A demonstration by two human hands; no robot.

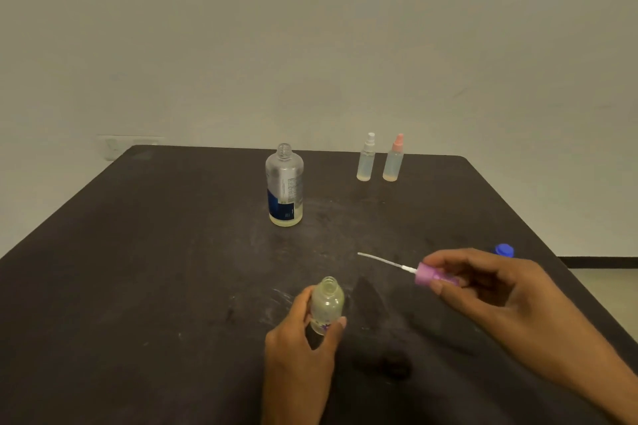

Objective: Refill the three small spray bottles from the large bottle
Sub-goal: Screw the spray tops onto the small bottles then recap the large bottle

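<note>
My left hand (pixel 300 331) grips a small clear bottle (pixel 327 304) with an uncapped neck, upright near the table's front centre. My right hand (pixel 490 290) holds its purple spray top (pixel 435 276) sideways, the thin white dip tube (pixel 383 261) pointing left, clear of the bottle. The large clear bottle (pixel 285 186) with a blue label stands uncapped farther back, a little pale liquid at its bottom. Two capped small spray bottles stand at the back right: one with a white top (pixel 366 159), one with a pink top (pixel 393 159).
A blue cap (pixel 504 249) lies near the right edge of the dark table (pixel 138 269). A plain wall rises behind the table's far edge. A wall socket (pixel 114 146) shows at the back left.
</note>
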